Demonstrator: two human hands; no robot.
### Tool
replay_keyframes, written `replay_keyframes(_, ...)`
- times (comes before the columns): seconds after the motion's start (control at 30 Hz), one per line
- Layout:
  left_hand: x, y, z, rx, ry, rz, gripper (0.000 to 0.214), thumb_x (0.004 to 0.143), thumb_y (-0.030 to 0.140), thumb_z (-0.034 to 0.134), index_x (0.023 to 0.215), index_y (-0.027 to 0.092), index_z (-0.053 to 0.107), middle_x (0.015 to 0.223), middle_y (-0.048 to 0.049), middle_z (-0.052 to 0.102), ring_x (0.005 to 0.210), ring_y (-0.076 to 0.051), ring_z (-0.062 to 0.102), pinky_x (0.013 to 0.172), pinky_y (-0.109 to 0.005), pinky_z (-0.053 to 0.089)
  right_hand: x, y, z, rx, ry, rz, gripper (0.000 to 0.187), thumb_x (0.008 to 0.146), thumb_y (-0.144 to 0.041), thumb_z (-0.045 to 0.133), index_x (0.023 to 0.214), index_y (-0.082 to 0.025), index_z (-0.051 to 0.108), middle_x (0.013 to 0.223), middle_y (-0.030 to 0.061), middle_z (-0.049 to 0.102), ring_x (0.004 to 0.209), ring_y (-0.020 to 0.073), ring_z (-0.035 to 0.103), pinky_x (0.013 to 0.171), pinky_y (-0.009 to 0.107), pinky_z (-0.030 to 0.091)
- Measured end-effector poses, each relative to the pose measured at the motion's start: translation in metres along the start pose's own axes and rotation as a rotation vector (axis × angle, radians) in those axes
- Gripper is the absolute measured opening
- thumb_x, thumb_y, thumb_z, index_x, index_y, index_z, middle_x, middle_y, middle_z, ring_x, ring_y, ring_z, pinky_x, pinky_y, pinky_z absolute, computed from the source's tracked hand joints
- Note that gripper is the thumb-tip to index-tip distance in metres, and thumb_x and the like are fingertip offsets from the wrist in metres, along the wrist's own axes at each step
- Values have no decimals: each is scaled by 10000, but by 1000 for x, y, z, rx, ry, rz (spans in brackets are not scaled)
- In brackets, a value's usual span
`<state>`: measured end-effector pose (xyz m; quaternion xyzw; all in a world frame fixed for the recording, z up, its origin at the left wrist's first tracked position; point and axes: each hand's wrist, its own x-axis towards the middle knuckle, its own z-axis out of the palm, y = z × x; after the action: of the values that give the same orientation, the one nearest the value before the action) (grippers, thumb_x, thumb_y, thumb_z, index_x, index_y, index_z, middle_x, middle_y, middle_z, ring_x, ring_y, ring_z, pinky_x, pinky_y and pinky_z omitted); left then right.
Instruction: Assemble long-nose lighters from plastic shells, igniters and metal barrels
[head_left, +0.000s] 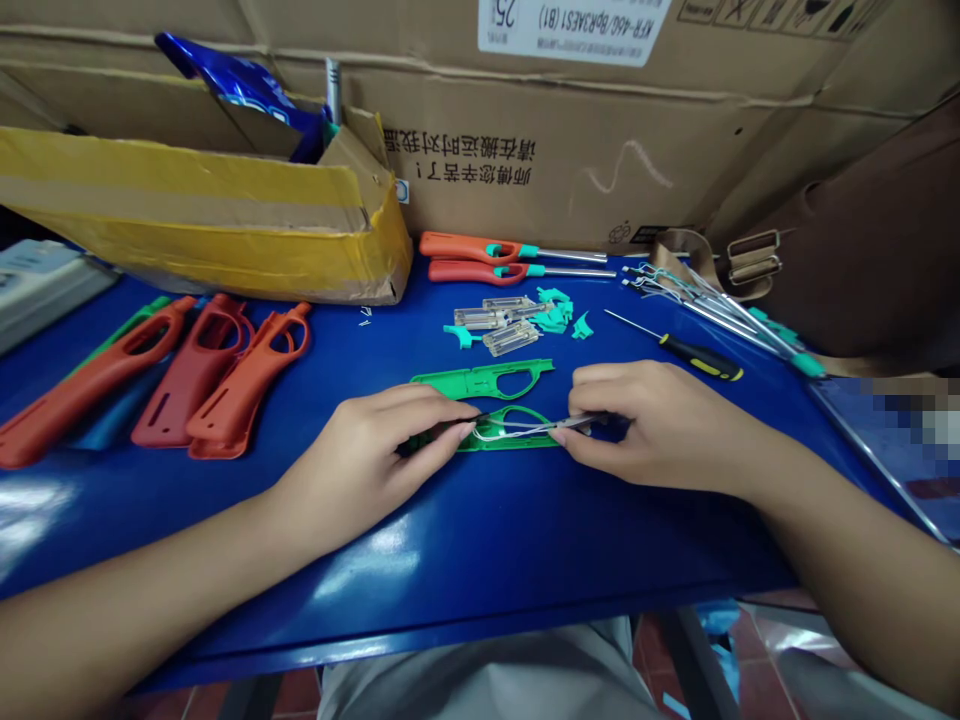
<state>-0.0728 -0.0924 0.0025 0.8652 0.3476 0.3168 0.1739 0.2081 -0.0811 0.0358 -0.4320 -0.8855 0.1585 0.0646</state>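
Observation:
A green plastic lighter shell half (517, 434) lies flat on the blue table (480, 560), with a white wire looped inside it. My left hand (375, 455) presses its fingers closed on the shell's left end. My right hand (652, 425) pinches a thin metal tube with the wire at the shell's right end. A second green shell half (484, 380) lies just behind, untouched.
Orange shell halves (195, 375) lie at left beside a yellow-taped cardboard box (202, 215). Two assembled orange lighters (487, 258), clear parts (499, 322), teal bits (555, 312), a black-and-yellow screwdriver (690, 352) and several metal tubes (712, 305) sit behind. Large cartons stand at the back.

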Motion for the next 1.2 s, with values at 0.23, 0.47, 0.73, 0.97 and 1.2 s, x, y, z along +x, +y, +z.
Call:
replay_keyframes(0.23, 0, -3, 2, 13, -46, -4, 171, 982, 231, 653, 1119, 176, 740, 1039, -32, 780, 894, -129, 733, 825, -215, 577, -1, -6, -5, -70, -64, 116, 265, 917, -386, 609, 784, -235, 436, 680, -54, 547, 597, 137, 451, 556, 301, 221)
replay_keyframes(0.47, -1, -3, 2, 56, -21, 33, 180, 980, 210, 660, 1131, 149, 735, 1039, -40, 764, 891, -110, 721, 848, -189, 555, -1, -7, -5, -92, -85, 111, 230, 935, -389, 584, 848, -245, 427, 713, -59, 560, 608, 144, 476, 556, 298, 219)
replay_keyframes(0.73, 1, -9, 0, 87, -15, 32, 179, 971, 214, 671, 1111, 133, 749, 1021, -51, 736, 862, -116, 712, 798, -195, 559, 8, 15, 11, -7, 50, -41, 136, 971, -343, 580, 1083, -268, 594, 1020, -28, 713, 843, 157, 667, 651, 282, 362)
replay_keyframes(0.97, 1, -13, -1, 85, -18, 48, 195, 967, 199, 672, 1135, 147, 757, 1081, -59, 707, 967, -130, 704, 917, -221, 558, 10, 19, 18, -2, 174, -80, 138, 958, -331, 604, 1057, -255, 664, 1022, -30, 754, 858, 141, 706, 659, 269, 407)
replay_keyframes(1.2, 0, -17, -3, 61, -38, 63, 204, 975, 213, 663, 1141, 140, 757, 1064, -50, 731, 942, -122, 715, 895, -202, 572, 10, 20, 20, -57, 174, -98, 289, 983, -363, 581, 1218, -257, 711, 1050, 5, 741, 889, 159, 707, 615, 274, 389)
